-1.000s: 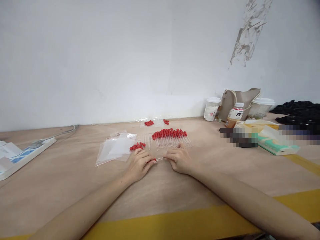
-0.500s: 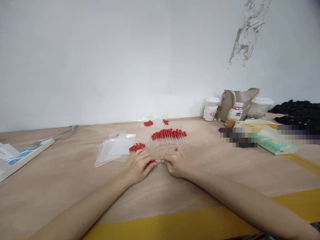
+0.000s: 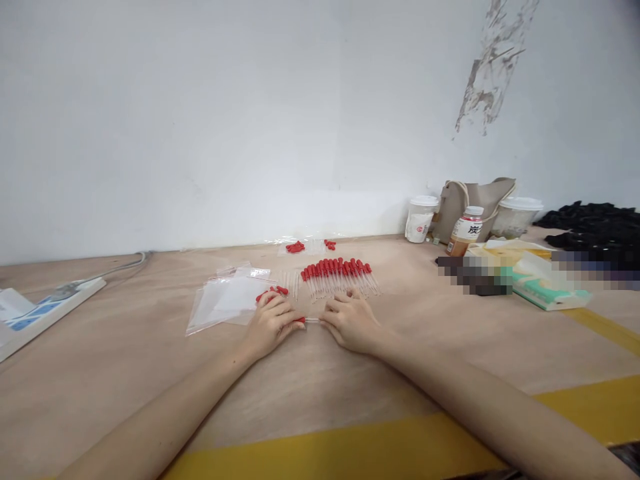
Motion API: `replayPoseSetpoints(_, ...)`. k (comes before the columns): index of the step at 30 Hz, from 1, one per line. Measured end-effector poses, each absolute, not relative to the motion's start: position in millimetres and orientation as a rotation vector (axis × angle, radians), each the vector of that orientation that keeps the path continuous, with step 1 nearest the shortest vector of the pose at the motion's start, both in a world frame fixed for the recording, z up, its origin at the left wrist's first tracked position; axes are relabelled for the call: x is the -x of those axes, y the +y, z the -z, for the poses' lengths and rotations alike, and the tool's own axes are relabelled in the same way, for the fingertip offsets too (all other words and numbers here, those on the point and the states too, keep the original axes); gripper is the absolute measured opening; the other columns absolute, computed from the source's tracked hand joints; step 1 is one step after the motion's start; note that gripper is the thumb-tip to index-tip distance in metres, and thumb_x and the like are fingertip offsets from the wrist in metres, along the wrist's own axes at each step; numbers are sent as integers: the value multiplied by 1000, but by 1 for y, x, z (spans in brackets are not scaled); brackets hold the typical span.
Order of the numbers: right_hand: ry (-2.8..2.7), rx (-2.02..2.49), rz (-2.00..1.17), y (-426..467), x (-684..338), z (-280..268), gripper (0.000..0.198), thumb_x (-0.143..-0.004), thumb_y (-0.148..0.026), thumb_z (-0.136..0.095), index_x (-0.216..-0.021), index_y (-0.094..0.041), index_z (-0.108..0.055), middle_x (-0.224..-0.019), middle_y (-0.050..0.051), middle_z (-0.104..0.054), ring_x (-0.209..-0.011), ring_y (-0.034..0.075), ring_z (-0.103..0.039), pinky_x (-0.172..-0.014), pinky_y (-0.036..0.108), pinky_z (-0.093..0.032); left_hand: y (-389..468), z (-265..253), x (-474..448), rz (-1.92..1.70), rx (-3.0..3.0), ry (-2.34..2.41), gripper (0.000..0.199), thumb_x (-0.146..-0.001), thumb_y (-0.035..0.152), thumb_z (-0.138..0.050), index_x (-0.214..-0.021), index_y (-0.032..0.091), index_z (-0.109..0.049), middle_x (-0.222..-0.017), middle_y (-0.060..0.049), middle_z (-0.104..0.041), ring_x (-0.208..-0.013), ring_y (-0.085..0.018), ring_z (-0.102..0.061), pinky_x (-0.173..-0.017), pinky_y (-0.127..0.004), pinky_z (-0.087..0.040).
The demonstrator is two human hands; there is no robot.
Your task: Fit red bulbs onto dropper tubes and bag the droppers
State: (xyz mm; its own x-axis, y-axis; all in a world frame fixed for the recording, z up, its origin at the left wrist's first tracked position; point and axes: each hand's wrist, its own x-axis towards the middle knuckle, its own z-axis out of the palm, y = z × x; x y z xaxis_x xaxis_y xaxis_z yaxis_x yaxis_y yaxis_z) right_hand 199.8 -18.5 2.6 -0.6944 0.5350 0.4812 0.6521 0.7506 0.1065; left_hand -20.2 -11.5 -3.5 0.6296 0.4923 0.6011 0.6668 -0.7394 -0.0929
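My left hand is closed on a red rubber bulb, most of it hidden by the fingers. From its open end a thin clear glass tube runs across to my right hand, whose fingers pinch the far end. How deep the tube sits in the bulb I cannot tell. Just behind my left hand lie loose red bulbs, partly covered. Several loose glass tubes lie beyond them. A row of droppers with red bulbs and glass stems is behind my right hand.
Clear zip bags lie left of the bulbs. More red bulbs in plastic are near the wall. At right stand a lidded cup, a drink bottle, a bag and a tissue pack. A power strip is at left.
My left hand has shifted slightly left, and more glass tube shows between the hands. Less of the red bulb is visible. The whole view has moved slightly.
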Motion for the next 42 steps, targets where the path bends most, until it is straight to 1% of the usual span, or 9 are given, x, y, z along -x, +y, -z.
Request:
replayPoseSetpoints(4,-2366,1194,164,-14,-203,-4,24,-81,-25,-43,-71,-19,-64,-76,4,-64,-76,16,-51,-76,33,-24,-6,5,33,919,2323,-1235,29,-82,33,-51,-109,23,-53,-100,-5,-59,-95,-22,-49,-85,-36,-32)
replayPoseSetpoints(8,-1962,1575,-256,14,-201,-8,24,-76,-37,-47,-68,-24,-66,-71,-1,-65,-69,15,-55,-71,28,-30,8,11,49,1059,2061,-1556,29,-79,35,-53,-105,23,-54,-101,-5,-57,-97,-24,-48,-82,-36,-34)
replayPoseSetpoints(11,-1794,1693,-340,40,-190,-12,26,-74,-40,-49,-60,-23,-63,-65,-1,-64,-69,16,-56,-72,28,-31,14,14,53,1052,2028,-1655,26,-78,35,-54,-102,23,-56,-97,-5,-58,-95,-24,-49,-79,-36,-36)
replayPoseSetpoints(16,-1720,1803,-301,68,-160,-10,27,-73,-39,-46,-60,-23,-64,-67,2,-64,-74,18,-57,-81,35,-27,11,14,52,983,2116,-1612,22,-77,32,-55,-97,24,-58,-94,-4,-56,-93,-23,-49,-80,-36,-37)
replayPoseSetpoints(21,-1821,1836,-188,76,-154,1,29,-74,-38,-45,-65,-20,-64,-72,7,-65,-76,21,-58,-80,40,-24,11,14,54,988,2211,-1514,22,-77,27,-55,-97,22,-58,-95,-5,-54,-92,-22,-48,-81,-36,-38)
replayPoseSetpoints(26,-1893,1795,-40,70,-155,2,32,-77,-43,-42,-72,-18,-63,-74,7,-64,-72,19,-56,-82,42,-20,12,14,52,929,2214,-1491,24,-77,27,-54,-100,22,-57,-98,-7,-54,-94,-24,-47,-80,-39,-39)
replayPoseSetpoints(30,-2063,1573,90,58,-143,-3,27,-81,-34,-40,-83,-20,-62,-83,6,-63,-80,18,-52,-80,37,-21,16,11,44,810,2216,-1424,27,-80,28,-51,-106,22,-56,-109,-8,-54,-103,-26,-46,-87,-43,-34)
replayPoseSetpoints(35,-2338,1296,253,46,-132,-4,27,-83,-30,-38,-85,-21,-64,-87,8,-59,-87,20,-45,-77,37,-23,24,12,40,654,2178,-1390,28,-82,31,-48,-105,20,-57,-120,-13,-49,-114,-30,-39,-95,-53,-20)
replayPoseSetpoints(42,-2455,1244,301,43,-137,-1,28,-81,-25,-39,-96,-28,-62,-88,7,-56,-87,21,-42,-76,38,-22,23,13,40,567,2186,-1364,25,-84,31,-45,-104,22,-57,-118,-12,-51,-113,-28,-40,-94,-52,-22)
